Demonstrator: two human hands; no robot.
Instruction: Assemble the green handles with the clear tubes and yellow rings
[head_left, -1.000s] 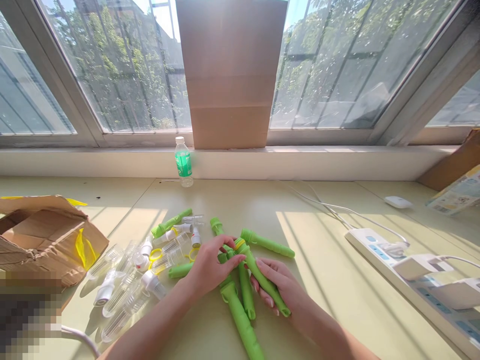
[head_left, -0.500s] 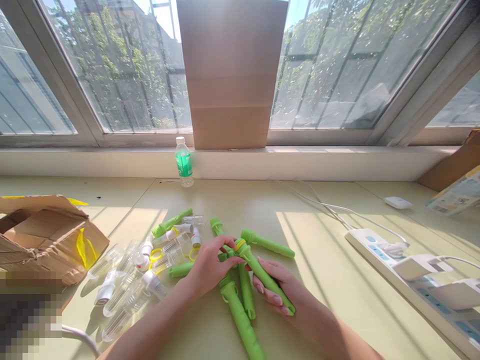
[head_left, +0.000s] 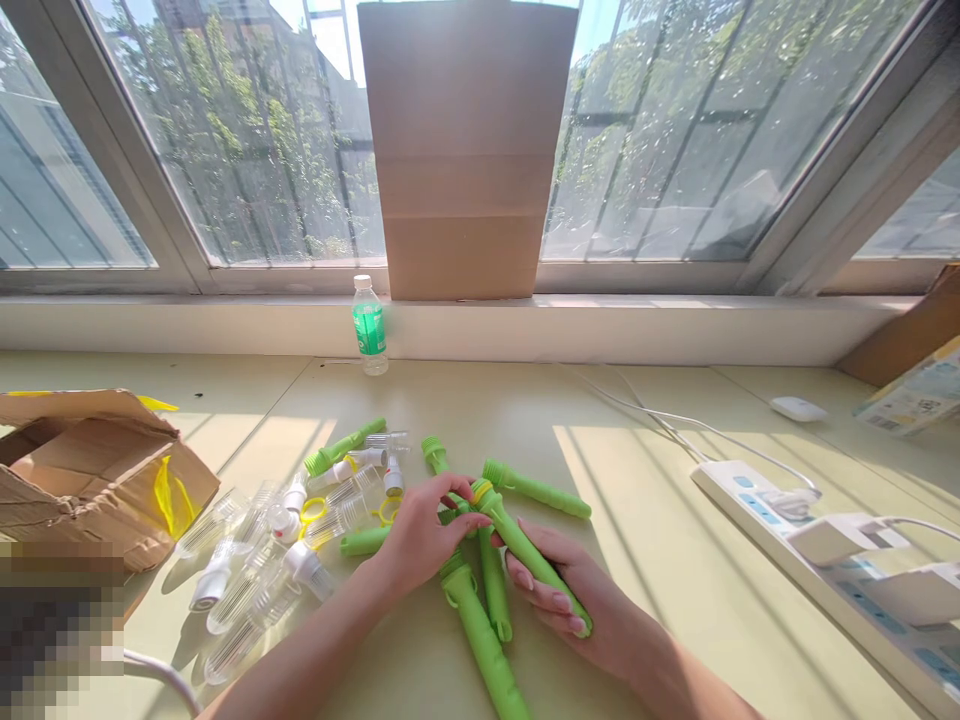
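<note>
My right hand [head_left: 570, 595] is curled round a green plastic handle [head_left: 525, 550] and holds it tilted just above the table. My left hand [head_left: 420, 535] pinches that handle's top end, where a yellow ring [head_left: 480, 491] sits. Several more green handles [head_left: 480, 640] lie under and around both hands. Left of them is a heap of clear plastic tubes [head_left: 247, 585] with white caps and loose yellow rings [head_left: 311, 511].
A torn cardboard box [head_left: 90, 480] lies at the left. A water bottle [head_left: 369, 325] stands by the window ledge, below a cardboard sheet [head_left: 469, 150]. At the right are a power strip [head_left: 817, 555] with plugs and cables, and a white mouse [head_left: 796, 408].
My right hand has turned palm up and lifted the green handle slightly. My left fingers have shifted at its ringed top end. Everything else has stayed put.
</note>
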